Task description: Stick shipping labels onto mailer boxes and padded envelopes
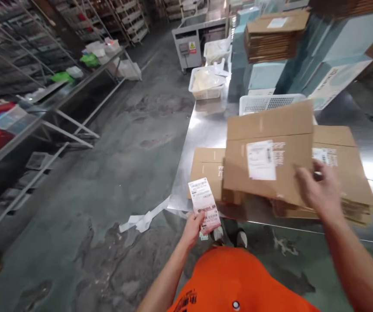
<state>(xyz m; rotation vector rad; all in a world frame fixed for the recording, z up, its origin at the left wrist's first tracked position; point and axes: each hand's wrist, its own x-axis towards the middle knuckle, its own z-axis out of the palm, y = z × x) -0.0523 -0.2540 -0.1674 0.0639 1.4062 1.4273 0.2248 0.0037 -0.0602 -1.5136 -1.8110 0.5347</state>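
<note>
Between its thumb and fingers, my left hand (193, 229) pinches a printed paper slip (204, 201) near the table's front edge. My right hand (319, 188) grips the right edge of a flat folded cardboard box (270, 130), which is lifted and tilted over the table. A white label (261, 160) is on that box. Under and right of it lies a stack of flat cardboard boxes (345, 169), the top one also labelled. Another flat cardboard piece (205, 167) lies to the left, partly behind the slip.
The metal table (189, 143) carries a white basket (270, 102), light-blue boxes (332, 65) and stacked cardboard (270, 41). White baskets (207, 82) stand at its far left edge. A shelf (56, 99) with goods is at left. White strips (144, 220) lie on the floor.
</note>
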